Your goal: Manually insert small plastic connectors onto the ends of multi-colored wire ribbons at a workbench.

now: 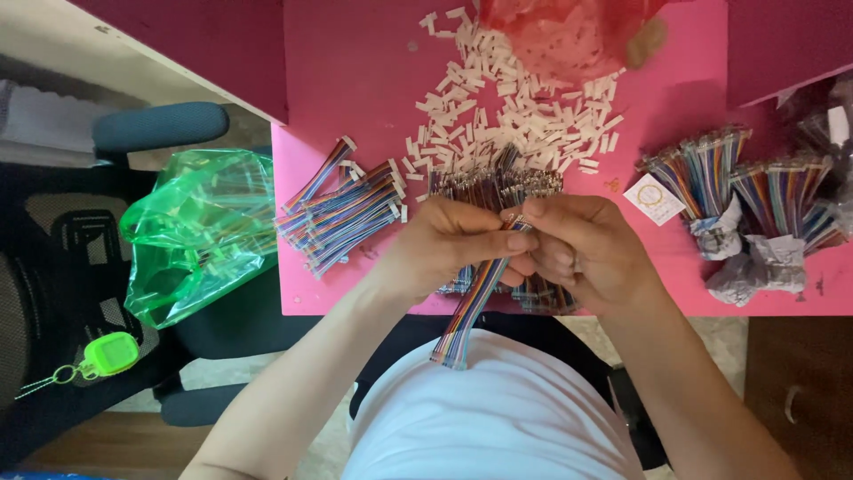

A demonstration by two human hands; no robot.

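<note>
My left hand (458, 244) and my right hand (577, 249) meet over the near edge of a pink table (355, 80). Together they pinch the top end of a flat multicoloured ribbon cable (471, 307) that hangs down toward my lap. Just beyond my fingers lies a row of loose cables with bare metal ends (498, 185). Behind it spreads a heap of small white plastic connector housings (498, 107). A pile of finished cables with white connectors (342, 213) lies left of my left hand.
Bundles of coloured cables wrapped in paper (755, 213) sit on the table's right side beside a small white tag (654, 197). A red plastic bag (560, 31) lies at the far edge. A green plastic bag (200, 231) rests on a black chair, with a green keyring (107, 356).
</note>
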